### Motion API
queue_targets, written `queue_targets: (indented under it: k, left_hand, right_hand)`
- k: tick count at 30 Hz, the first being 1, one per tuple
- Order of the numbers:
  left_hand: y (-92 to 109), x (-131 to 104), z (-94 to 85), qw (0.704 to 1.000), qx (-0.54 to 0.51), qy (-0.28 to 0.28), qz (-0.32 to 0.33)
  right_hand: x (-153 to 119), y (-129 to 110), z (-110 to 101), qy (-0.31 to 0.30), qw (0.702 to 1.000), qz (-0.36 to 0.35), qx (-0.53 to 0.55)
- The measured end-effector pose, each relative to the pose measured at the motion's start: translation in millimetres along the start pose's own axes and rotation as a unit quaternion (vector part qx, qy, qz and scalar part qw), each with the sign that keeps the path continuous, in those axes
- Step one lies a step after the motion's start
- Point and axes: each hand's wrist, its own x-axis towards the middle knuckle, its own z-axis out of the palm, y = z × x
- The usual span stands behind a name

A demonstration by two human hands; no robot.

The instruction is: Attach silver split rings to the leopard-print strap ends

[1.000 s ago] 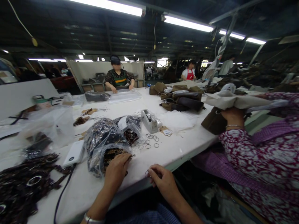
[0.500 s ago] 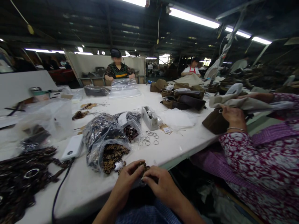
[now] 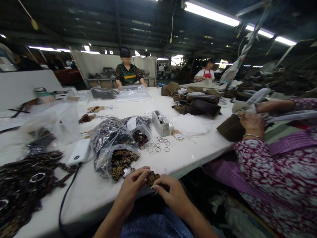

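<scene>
Between both hands [image 3: 151, 185], a leopard-print piece [image 3: 152, 178] and metal ring [image 3: 153, 187].

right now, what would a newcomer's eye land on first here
Probably the leopard-print piece held between the left hand and the right hand near the edge of the table. Beyond it, a clear bag shows similar pieces at its mouth; on the right, a co-worker's red-and-white sleeve stands out.

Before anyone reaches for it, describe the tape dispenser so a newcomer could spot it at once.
On the white table, find the large clear bag bulging with leopard-print pieces. To its right, past a smaller bag and behind loose metal rings, stands the tape dispenser. It is the only hard grey block there, beside flat paper tags.
</scene>
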Motion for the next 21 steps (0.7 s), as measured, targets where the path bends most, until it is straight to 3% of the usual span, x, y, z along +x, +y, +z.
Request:
queue_targets:
  k: [2,5,13,21]
  left_hand:
    - [0,1,-4.2,0.994,0.072,0.033,0.078]
    - [-2,1,-9.1,0.971,0.162,0.031,0.173]
    - [-3,-16,3.1,0.954,0.214,0.086,0.191]
    - [-3,-20,13.7,0.921,0.264,0.056,0.282]
  right_hand:
    - [1,6,1,0.053,0.998,0.023,0.024]
    - [2,10,2,0.107,0.991,0.050,0.058]
    - [9,0,4,0.128,0.984,0.102,0.071]
    - [9,-9,6,0.140,0.987,0.079,0.029]
